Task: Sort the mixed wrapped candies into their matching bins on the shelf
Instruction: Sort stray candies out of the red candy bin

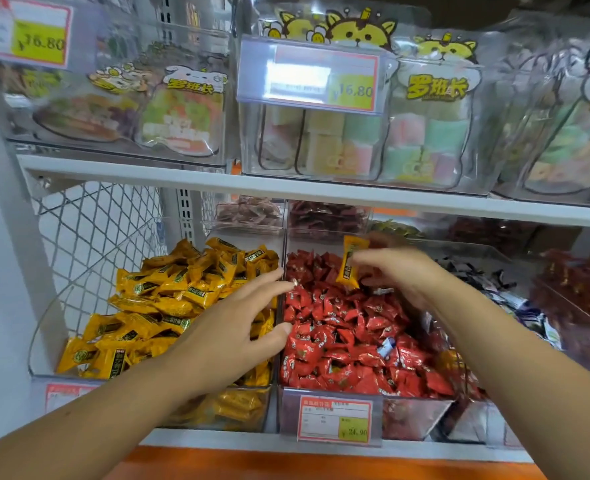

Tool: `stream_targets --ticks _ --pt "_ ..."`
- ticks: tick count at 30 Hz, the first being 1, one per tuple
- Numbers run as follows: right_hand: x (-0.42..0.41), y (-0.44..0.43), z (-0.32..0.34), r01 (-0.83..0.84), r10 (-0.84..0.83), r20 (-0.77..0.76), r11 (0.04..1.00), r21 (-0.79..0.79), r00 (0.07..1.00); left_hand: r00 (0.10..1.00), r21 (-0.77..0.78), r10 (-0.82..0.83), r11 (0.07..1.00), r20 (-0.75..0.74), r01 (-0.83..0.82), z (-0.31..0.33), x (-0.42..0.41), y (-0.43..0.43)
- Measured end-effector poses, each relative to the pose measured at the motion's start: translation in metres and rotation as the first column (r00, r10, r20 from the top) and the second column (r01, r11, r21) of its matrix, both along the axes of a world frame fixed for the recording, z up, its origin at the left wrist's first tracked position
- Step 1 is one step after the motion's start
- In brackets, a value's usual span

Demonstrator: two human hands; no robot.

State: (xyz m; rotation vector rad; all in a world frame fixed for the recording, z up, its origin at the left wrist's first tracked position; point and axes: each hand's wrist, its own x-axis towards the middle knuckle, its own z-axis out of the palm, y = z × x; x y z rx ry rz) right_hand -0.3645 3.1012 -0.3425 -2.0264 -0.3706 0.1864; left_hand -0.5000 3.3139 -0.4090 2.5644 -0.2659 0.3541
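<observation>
My right hand (pixel 399 277) pinches a yellow wrapped candy (pixel 350 262) and holds it upright above the clear bin of red candies (pixel 352 336). My left hand (pixel 233 329) hovers with fingers spread and straight over the divider between that bin and the clear bin of yellow candies (pixel 169 303) on the left. A white-and-blue candy (pixel 386 348) lies among the red ones, and another pale one (pixel 383 291) sits near my right fingers. To the right, a bin of dark and white wrapped candies (pixel 494 289) is partly hidden by my right arm.
The upper shelf board (pixel 217 183) runs close above the bins, carrying clear boxes of bagged sweets (pixel 421 133). Price tags (pixel 335 422) hang on the bin fronts. Smaller bins of reddish snacks (pixel 328 216) stand behind. White wire mesh (pixel 96 237) closes the left side.
</observation>
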Motion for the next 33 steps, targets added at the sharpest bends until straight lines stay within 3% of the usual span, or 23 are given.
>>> stream_targets --ticks 4,7,9,10,12,14,15,18,26,30,33 --pt "-0.003 -0.011 0.004 -0.003 0.006 0.034 0.996 -0.086 0.999 1.0 0.008 0.002 1.0 -0.01 -0.002 0.001 0.0 0.0" --pt "-0.004 -0.01 0.007 0.059 -0.026 0.258 0.991 -0.122 0.966 1.0 0.01 0.007 1.0 -0.009 -0.007 0.001 -0.001 -0.001" --pt "-0.007 -0.008 0.01 -0.052 0.109 0.249 0.973 -0.226 0.962 1.0 0.015 0.009 1.0 -0.007 -0.009 0.001 -0.001 -0.001" --pt "-0.01 -0.006 0.008 -0.149 0.217 0.169 0.928 -0.342 0.962 1.0 0.014 0.007 1.0 -0.007 -0.007 0.001 -0.001 -0.001" --pt "-0.017 -0.002 0.0 -0.277 0.376 0.024 0.722 -0.634 0.926 1.0 0.014 0.006 1.0 -0.001 -0.006 0.001 -0.001 -0.001" --pt "-0.019 0.004 -0.014 -0.233 0.446 0.004 0.475 -0.848 0.895 1.0 0.015 0.008 1.0 0.006 -0.008 0.001 -0.001 -0.001" --pt "-0.018 0.006 -0.022 -0.201 0.445 -0.003 0.398 -0.895 0.895 1.0 0.012 0.011 1.0 0.008 -0.011 0.001 -0.001 -0.001" --pt "-0.013 0.011 -0.036 -0.227 0.418 -0.069 0.343 -0.911 0.906 1.0 0.012 0.008 1.0 0.015 -0.008 0.0 -0.001 -0.001" --pt "-0.008 0.022 -0.057 -0.223 0.364 -0.013 0.54 -0.812 0.931 0.999 0.0 0.007 1.0 0.033 -0.007 0.0 -0.001 -0.002" --pt "-0.004 0.019 -0.048 -0.247 0.284 -0.002 0.833 -0.496 0.959 1.0 -0.003 0.004 1.0 0.02 -0.004 0.0 -0.001 -0.001" --pt "-0.005 0.018 -0.033 -0.151 0.158 0.017 0.967 -0.206 0.987 1.0 0.006 0.003 1.0 0.023 -0.004 0.0 -0.001 0.0"
